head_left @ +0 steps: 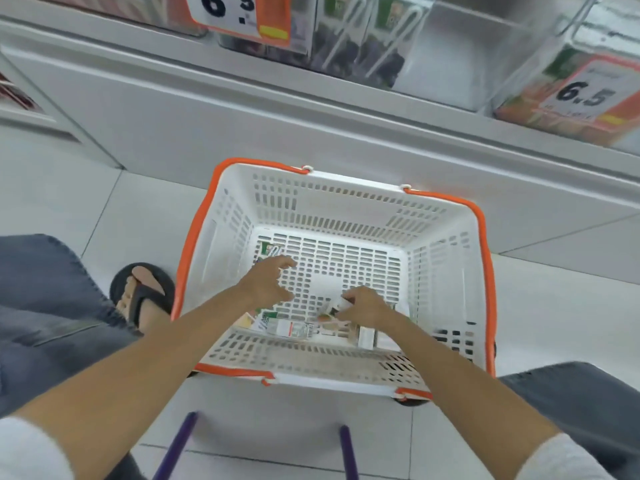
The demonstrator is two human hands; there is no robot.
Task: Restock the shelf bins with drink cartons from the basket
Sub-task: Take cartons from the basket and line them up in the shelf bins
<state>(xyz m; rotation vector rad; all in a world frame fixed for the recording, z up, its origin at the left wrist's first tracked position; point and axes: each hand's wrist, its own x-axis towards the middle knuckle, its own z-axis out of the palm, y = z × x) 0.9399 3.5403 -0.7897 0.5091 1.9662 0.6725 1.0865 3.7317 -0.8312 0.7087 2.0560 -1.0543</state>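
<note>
A white slotted basket (332, 202) with an orange rim sits on the floor. A few drink cartons (294, 329) lie flat along its near wall, and one green carton (272, 249) lies far left. Clear shelf bins (450, 64) above hold cartons.

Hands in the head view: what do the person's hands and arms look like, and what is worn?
The left hand and right hand wear nothing: no gloves, and no ring or watch is visible. Pale grey-white sleeves, the left sleeve and the right sleeve, end near the elbows; below them nothing is worn.
</note>
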